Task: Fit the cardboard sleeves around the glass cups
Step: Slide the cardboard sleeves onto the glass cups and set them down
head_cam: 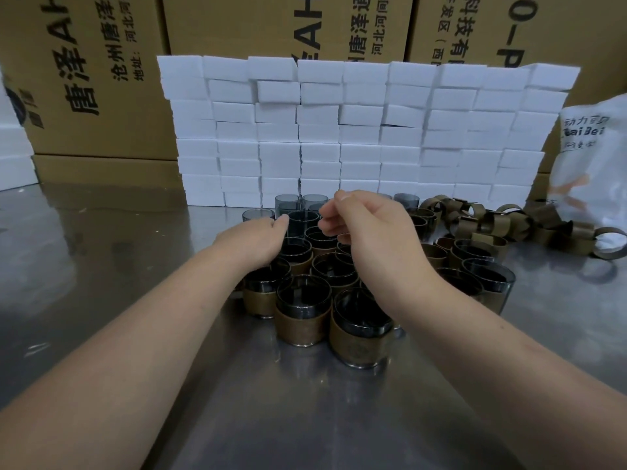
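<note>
Several smoked glass cups wearing brown cardboard sleeves (303, 321) stand packed together in the middle of the steel table (112, 266). Behind them stand a few bare glass cups (287, 201). A heap of loose cardboard sleeves (492, 223) lies to the right. My left hand (254, 240) reaches over the left of the cluster, its fingertips at the rim of a bare cup (303, 221). Just right of that cup, my right hand (368, 228) hovers above the cups with loosely curled fingers, and nothing is visible in it.
A wall of stacked white foam blocks (356, 130) stands right behind the cups. Large printed cardboard boxes (95, 79) rise behind that. A white plastic bag (593, 157) sits at the far right, and more white foam (13, 157) at the left edge.
</note>
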`<action>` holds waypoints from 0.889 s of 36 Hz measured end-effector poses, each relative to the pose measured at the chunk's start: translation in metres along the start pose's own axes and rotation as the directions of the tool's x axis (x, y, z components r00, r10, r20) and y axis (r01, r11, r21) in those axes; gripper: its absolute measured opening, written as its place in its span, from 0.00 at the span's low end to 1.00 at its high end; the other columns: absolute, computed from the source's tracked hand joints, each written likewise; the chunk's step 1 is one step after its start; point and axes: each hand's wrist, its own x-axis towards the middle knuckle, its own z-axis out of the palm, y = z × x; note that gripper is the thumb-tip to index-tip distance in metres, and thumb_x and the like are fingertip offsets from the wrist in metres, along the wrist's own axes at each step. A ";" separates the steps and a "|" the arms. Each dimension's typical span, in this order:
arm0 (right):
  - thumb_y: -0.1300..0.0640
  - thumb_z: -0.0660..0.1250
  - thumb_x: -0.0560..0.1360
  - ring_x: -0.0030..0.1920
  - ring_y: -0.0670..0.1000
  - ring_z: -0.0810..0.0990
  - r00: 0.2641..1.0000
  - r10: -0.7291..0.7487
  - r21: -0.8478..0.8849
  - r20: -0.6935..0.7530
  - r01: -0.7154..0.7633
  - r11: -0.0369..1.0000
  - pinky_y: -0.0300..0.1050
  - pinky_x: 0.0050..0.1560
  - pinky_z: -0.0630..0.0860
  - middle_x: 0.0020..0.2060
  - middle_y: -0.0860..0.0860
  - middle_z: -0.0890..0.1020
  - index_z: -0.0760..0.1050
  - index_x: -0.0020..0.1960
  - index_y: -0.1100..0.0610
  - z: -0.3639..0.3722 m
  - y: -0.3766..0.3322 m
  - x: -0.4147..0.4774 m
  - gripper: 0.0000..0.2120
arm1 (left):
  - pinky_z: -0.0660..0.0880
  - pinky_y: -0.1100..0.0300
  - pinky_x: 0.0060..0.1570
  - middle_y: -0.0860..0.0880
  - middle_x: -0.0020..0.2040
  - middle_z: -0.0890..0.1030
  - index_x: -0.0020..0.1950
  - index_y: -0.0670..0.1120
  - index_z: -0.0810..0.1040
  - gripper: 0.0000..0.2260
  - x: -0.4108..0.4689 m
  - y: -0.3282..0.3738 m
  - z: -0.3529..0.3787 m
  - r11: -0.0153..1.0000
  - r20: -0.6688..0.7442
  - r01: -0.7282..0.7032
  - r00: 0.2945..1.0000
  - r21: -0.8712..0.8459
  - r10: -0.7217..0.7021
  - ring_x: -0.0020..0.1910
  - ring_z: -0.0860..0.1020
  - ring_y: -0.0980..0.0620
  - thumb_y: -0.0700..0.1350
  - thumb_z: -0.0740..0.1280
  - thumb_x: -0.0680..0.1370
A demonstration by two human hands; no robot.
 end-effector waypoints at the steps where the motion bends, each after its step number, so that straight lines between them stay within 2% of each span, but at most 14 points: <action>1: 0.56 0.60 0.78 0.33 0.39 0.76 1.000 0.000 0.001 0.004 0.000 1.000 0.29 0.37 0.71 0.29 0.45 0.80 0.76 0.32 0.51 0.000 0.000 0.000 0.17 | 0.62 0.51 0.64 0.44 0.70 0.68 0.70 0.48 0.66 0.27 0.002 0.002 0.002 1.000 0.026 -0.001 1.000 0.015 0.001 0.67 0.67 0.45 0.58 0.41 0.80; 4: 0.56 0.60 0.78 0.33 0.40 0.76 1.000 0.001 0.000 0.013 -0.001 1.000 0.29 0.36 0.71 0.29 0.46 0.79 0.76 0.32 0.52 0.000 0.000 0.000 0.17 | 0.61 0.52 0.65 0.44 0.72 0.65 0.72 0.46 0.64 0.28 0.005 0.003 0.005 1.000 0.053 0.000 0.999 0.017 -0.001 0.70 0.64 0.46 0.58 0.40 0.80; 9: 0.56 0.60 0.78 0.32 0.39 0.76 1.000 0.009 0.008 0.022 -0.009 1.000 0.31 0.37 0.71 0.29 0.46 0.79 0.76 0.32 0.53 0.000 -0.001 -0.001 0.17 | 0.62 0.52 0.62 0.43 0.71 0.66 0.72 0.45 0.63 0.28 0.009 -0.001 0.009 0.999 0.024 0.034 0.999 -0.036 -0.033 0.69 0.65 0.44 0.59 0.42 0.80; 12: 0.56 0.60 0.78 0.33 0.40 0.76 0.999 0.012 0.002 0.035 -0.012 1.000 0.32 0.37 0.72 0.28 0.46 0.79 0.76 0.32 0.52 0.001 -0.001 -0.002 0.17 | 0.61 0.52 0.64 0.44 0.74 0.62 0.74 0.45 0.59 0.30 0.011 -0.003 0.010 0.996 0.036 0.044 0.999 -0.079 -0.042 0.71 0.63 0.44 0.61 0.42 0.79; 17: 0.56 0.59 0.78 0.34 0.42 0.76 0.999 0.008 -0.015 0.046 -0.008 1.000 0.33 0.38 0.72 0.27 0.45 0.79 0.76 0.31 0.51 0.002 -0.002 -0.003 0.18 | 0.66 0.53 0.56 0.41 0.66 0.72 0.68 0.43 0.69 0.30 0.011 0.000 0.008 0.999 0.052 0.036 0.998 -0.014 -0.035 0.62 0.71 0.44 0.60 0.41 0.80; 22: 0.57 0.59 0.78 0.32 0.39 0.76 0.998 0.014 -0.004 0.059 -0.014 1.000 0.31 0.37 0.72 0.28 0.46 0.79 0.76 0.31 0.51 0.001 -0.002 -0.003 0.17 | 0.67 0.53 0.55 0.40 0.63 0.74 0.66 0.41 0.70 0.29 0.011 -0.001 0.010 1.000 0.021 0.022 1.000 0.019 -0.022 0.59 0.72 0.43 0.58 0.41 0.80; 27: 0.58 0.59 0.76 0.34 0.43 0.76 0.998 0.022 -0.029 0.066 -0.020 0.999 0.38 0.40 0.74 0.28 0.46 0.80 0.76 0.30 0.52 0.001 -0.002 -0.003 0.17 | 0.65 0.54 0.56 0.40 0.66 0.72 0.66 0.42 0.70 0.28 0.010 0.002 0.009 0.999 0.034 0.012 0.999 0.048 -0.013 0.63 0.70 0.43 0.57 0.42 0.80; 32: 0.59 0.59 0.76 0.35 0.43 0.76 0.997 0.016 -0.043 0.075 -0.013 0.999 0.40 0.42 0.73 0.28 0.46 0.79 0.76 0.29 0.53 0.001 -0.001 -0.003 0.17 | 0.66 0.56 0.51 0.40 0.62 0.74 0.63 0.41 0.72 0.26 0.008 0.003 0.008 0.999 0.038 0.012 0.999 0.043 -0.014 0.58 0.72 0.43 0.55 0.44 0.81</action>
